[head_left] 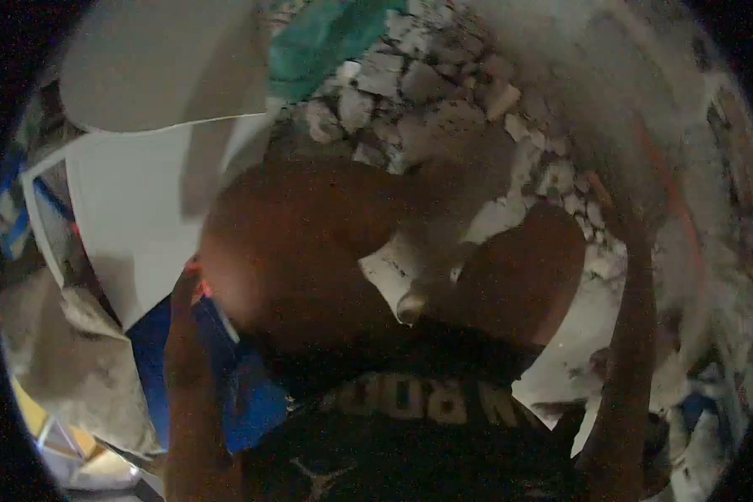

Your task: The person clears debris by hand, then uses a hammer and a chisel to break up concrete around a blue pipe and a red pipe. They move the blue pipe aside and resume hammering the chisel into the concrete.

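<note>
My left hand (189, 289) is at the left beside my bent knee (284, 243), near a small red thing and a thin pale strip. Its fingers are too dark to make out. On the right, my right hand (632, 224) is raised beside the broken stones, dim and blurred, so its fingers and any held thing cannot be told. A thin orange-red line (682, 205) runs just to its right. Both knees are bent in front of my dark shirt with pale lettering.
Ahead lies a heap of grey broken stones (427, 79) with a green cloth or bag (326, 50) at its edge. A white panel (134, 192) stands at the left, above a blue surface (155, 356) and a pale sack-like thing (84, 376). A greyish wall-like surface is at the right.
</note>
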The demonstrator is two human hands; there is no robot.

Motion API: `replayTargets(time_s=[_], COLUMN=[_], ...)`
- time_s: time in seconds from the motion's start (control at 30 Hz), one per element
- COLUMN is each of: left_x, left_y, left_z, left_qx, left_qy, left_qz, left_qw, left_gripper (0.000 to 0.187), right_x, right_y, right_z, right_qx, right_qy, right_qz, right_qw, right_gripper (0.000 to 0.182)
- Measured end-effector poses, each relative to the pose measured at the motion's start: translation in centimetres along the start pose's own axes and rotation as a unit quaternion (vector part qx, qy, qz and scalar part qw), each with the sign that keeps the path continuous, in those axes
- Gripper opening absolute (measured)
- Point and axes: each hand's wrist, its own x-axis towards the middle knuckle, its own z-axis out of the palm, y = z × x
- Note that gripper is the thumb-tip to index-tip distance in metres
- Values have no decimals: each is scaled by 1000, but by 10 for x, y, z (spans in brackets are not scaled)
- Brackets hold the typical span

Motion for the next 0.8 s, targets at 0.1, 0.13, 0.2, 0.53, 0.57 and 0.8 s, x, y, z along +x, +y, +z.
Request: replayTargets(time_s=[0.1, 0.13, 0.2, 0.53, 0.57, 0.8], left_x=[-15, -22, -18, 14, 18, 31], left_y=[8, 7, 1, -31, -33, -47], left_z=[37, 48, 78, 167, 171, 196], left_qx=[46, 60, 88, 180, 187, 234], left_qy=[18, 17, 19, -57, -65, -104], left_qz=[-11, -17, -20, -4, -3, -8], left_qw=[999, 998, 996, 982, 980, 967], left_gripper=[37, 36, 36, 31, 31, 28], right_x=[-6, -12, -11, -19, -15, -14], right_y=[-9, -10, -13, -70, -70, -57], right_z=[-4, -5, -4, -68, -71, -60], right_qx=[-2, -2, -4, -26, -32, 138], right_qy=[31, 38, 49, -107, -131, -109], right_qz=[-6, -5, -12, 100, 148, 181], right_qw=[999, 999, 999, 989, 980, 968], right_gripper=[57, 57, 58, 56, 57, 61])
